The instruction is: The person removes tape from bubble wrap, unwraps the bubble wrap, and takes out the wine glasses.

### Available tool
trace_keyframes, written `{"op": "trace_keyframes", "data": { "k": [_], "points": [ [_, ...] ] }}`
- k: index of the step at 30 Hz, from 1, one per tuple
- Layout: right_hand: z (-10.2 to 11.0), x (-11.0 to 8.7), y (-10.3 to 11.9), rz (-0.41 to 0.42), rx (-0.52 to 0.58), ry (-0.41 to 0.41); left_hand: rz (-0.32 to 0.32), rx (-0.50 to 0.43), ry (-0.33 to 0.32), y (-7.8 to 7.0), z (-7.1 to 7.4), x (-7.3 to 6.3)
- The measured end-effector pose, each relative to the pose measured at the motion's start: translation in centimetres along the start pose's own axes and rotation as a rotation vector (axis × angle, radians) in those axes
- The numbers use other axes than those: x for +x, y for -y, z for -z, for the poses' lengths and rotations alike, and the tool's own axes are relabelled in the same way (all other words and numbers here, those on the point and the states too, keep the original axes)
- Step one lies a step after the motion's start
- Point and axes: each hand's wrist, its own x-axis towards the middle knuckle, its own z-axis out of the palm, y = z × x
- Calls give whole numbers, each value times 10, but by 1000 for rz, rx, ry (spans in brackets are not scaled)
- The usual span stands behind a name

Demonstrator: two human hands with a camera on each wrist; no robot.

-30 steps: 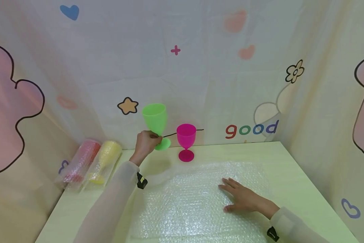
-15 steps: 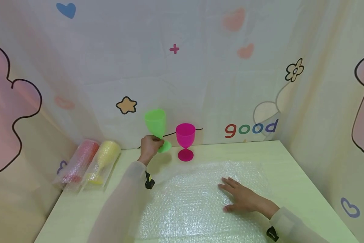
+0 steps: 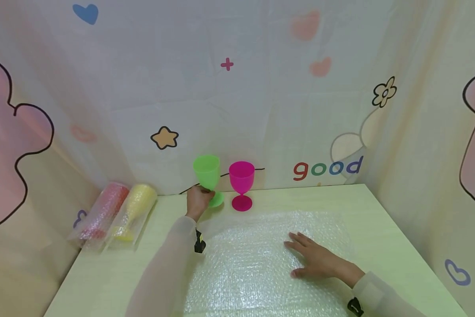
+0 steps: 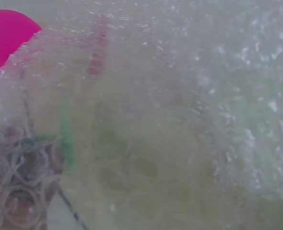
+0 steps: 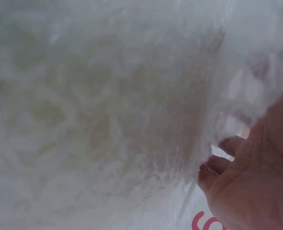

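Observation:
In the head view my left hand (image 3: 199, 201) grips a green goblet (image 3: 207, 171) by its stem, at the back of the table. The goblet is nearly upright, and I cannot tell whether its base touches the tabletop. Just to its right stands a magenta goblet (image 3: 242, 177). My right hand (image 3: 314, 259) rests with spread fingers on a sheet of bubble wrap (image 3: 253, 264) laid flat. Bubble wrap fills most of the left wrist view, blurring the hand behind it; part of the magenta goblet (image 4: 7, 38) shows there. The right wrist view shows my right hand (image 5: 252, 172) beside the wrap.
Two goblets in bubble wrap, one red (image 3: 106, 211) and one yellow (image 3: 136, 211), lie side by side at the table's left edge. A printed curtain (image 3: 277, 132) hangs right behind the pale table (image 3: 384, 246) and along both its sides.
My left hand has lowered the green goblet and moved it slightly right, toward the magenta one, and it has become more upright. The right hand has stayed on the bubble wrap.

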Motion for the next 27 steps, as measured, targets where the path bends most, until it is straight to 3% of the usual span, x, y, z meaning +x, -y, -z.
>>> {"op": "trace_keyframes", "data": {
  "k": [21,27],
  "points": [
    [0,-5,1,41,12,-6,136,-3,65,13,-19,-10],
    [3,-5,3,42,-1,0,123,-4,96,12,-18,-11]
  ]
}}
